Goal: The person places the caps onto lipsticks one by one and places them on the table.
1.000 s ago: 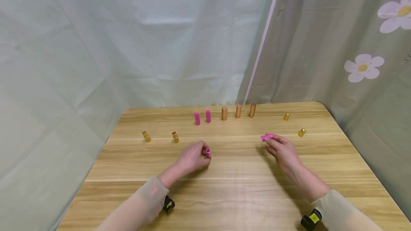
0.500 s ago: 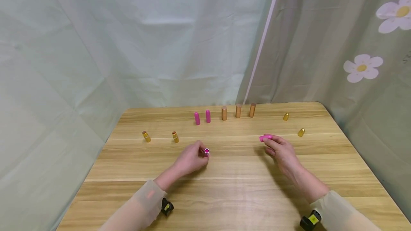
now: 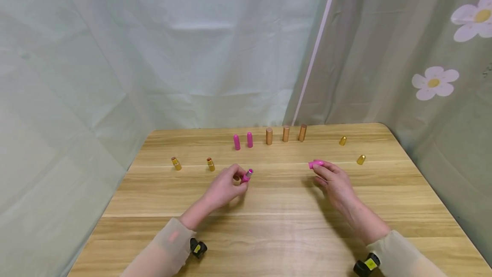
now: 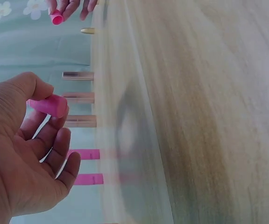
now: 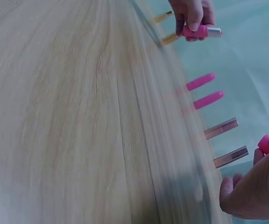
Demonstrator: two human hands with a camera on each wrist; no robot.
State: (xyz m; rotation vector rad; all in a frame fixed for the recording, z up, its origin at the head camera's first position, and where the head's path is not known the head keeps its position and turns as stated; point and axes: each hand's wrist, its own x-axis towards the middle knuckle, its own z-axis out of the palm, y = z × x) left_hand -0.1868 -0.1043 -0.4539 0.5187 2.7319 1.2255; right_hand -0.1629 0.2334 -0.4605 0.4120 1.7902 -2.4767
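Note:
My left hand (image 3: 226, 187) pinches a pink lipstick base (image 3: 245, 178) between thumb and fingers, above the table. Its silver inner tube tilts up and to the right. Over to the right, my right hand (image 3: 338, 185) pinches the matching pink lipstick cap (image 3: 316, 164), held nearly level with its open end toward the left. Base and cap are well apart. In the left wrist view, the left thumb and index finger grip the base (image 4: 55, 106) while the other fingers curl loosely. Only part of the cap (image 5: 265, 144) shows past my fingers in the right wrist view.
Two closed pink lipsticks (image 3: 250, 139) and three rose-gold lipsticks (image 3: 286, 134) stand along the back of the wooden table (image 3: 276, 234). Two uncapped gold lipsticks (image 3: 211, 164) stand at the left. Two gold caps (image 3: 361, 160) stand at the right. Curtains hang behind.
My left hand has shifted slightly left, and its lipstick base now leans to the right, showing more silver tube. My right hand has drifted a little left with the cap.

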